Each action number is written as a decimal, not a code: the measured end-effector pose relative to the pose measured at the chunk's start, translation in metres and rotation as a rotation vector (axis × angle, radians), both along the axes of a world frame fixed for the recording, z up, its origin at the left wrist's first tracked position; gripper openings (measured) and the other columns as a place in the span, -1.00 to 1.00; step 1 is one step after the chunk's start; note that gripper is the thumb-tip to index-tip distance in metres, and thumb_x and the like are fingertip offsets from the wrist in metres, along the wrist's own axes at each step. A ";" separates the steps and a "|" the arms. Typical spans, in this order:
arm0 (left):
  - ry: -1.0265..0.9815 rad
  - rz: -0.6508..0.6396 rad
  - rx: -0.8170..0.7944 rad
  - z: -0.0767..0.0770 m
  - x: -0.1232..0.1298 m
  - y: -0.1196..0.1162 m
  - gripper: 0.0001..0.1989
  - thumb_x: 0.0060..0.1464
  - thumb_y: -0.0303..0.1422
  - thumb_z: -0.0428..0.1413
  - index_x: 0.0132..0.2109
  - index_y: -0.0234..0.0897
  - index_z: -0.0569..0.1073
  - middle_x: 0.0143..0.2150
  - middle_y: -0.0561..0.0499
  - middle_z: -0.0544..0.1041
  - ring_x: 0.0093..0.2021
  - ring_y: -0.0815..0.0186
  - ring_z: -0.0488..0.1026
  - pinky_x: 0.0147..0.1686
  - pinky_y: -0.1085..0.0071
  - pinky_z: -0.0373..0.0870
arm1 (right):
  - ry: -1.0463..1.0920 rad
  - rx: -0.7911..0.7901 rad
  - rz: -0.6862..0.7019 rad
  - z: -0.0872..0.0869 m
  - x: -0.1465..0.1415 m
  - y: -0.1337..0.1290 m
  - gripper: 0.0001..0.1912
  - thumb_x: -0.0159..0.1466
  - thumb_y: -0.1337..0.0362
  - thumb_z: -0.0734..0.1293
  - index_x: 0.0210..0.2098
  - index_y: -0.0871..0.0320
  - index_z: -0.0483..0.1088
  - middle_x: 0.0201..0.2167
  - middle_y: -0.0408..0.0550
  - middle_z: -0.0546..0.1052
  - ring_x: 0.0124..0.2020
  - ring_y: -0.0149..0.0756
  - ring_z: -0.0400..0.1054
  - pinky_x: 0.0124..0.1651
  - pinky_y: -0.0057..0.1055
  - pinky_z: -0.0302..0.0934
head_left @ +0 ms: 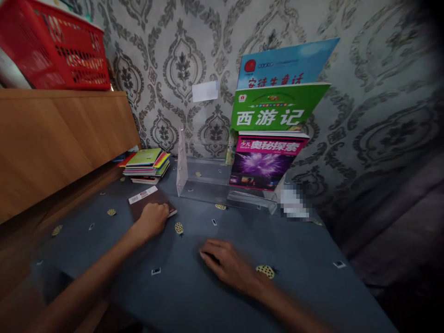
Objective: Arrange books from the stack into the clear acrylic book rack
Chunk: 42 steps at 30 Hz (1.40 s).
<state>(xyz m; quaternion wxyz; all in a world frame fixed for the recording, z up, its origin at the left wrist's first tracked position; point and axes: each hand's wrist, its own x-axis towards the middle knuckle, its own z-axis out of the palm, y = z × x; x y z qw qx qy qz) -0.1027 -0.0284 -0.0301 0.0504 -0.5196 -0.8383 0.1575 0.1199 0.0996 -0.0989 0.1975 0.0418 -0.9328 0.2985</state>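
On the left of the cloth-covered table lies a dark brown book (139,206) with a white strip and barcode along its far edge. My left hand (155,219) is closed at the book's right side, its fingertips hidden. My right hand (225,264) rests low over the cloth with loosely bent fingers, a gap beside the thumb and nothing visible in it. Beyond both hands stands a clear acrylic book rack (194,185). Its right half holds a purple-and-pink book (264,163), a green book (277,108) and a blue book (287,62) in stepped rows.
A stack of books (147,163) sits at the table's back left. Pineapple prints dot the dark blue tablecloth (187,286). A wooden cabinet (62,138) on the left carries a red basket (58,48). Patterned wallpaper rises behind, and a pixelated pale item (294,203) lies right of the rack.
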 end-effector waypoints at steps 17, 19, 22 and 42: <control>-0.154 0.230 0.190 -0.015 -0.021 -0.023 -0.61 0.35 -0.20 -0.08 0.17 -0.24 0.41 0.07 -0.22 0.52 0.05 0.01 0.50 -0.11 0.21 0.46 | 0.250 0.001 -0.132 -0.006 -0.001 0.003 -0.73 0.47 0.31 0.15 -0.16 0.20 0.48 -0.32 0.04 0.60 -0.31 -0.26 0.49 -0.17 -0.34 0.39; -0.172 0.211 0.225 -0.021 -0.023 -0.027 -0.62 0.35 -0.19 -0.09 0.15 -0.23 0.43 0.02 -0.19 0.54 0.04 0.04 0.50 -0.14 0.27 0.45 | 0.244 0.021 -0.142 -0.005 0.000 0.003 -0.73 0.47 0.31 0.15 -0.16 0.19 0.48 -0.31 0.03 0.59 -0.31 -0.27 0.48 -0.18 -0.33 0.39; -0.165 0.198 0.268 -0.024 -0.014 -0.027 -0.65 0.33 -0.20 -0.07 0.11 -0.22 0.44 0.00 -0.18 0.54 -0.02 0.06 0.52 -0.20 0.30 0.43 | 0.272 0.085 -0.156 -0.001 0.002 -0.001 -0.72 0.48 0.31 0.13 -0.17 0.19 0.46 -0.31 0.01 0.57 -0.29 -0.27 0.46 -0.18 -0.33 0.38; -0.718 -0.230 0.506 -0.052 0.047 0.017 -0.61 0.27 -0.32 -0.12 0.09 -0.21 0.50 0.00 -0.07 0.60 -0.01 0.20 0.52 0.06 0.27 0.41 | -0.069 0.398 -0.068 0.017 -0.002 -0.034 -0.80 0.43 0.26 0.28 -0.06 0.27 0.42 -0.07 0.14 0.53 0.01 -0.11 0.36 0.14 -0.15 0.27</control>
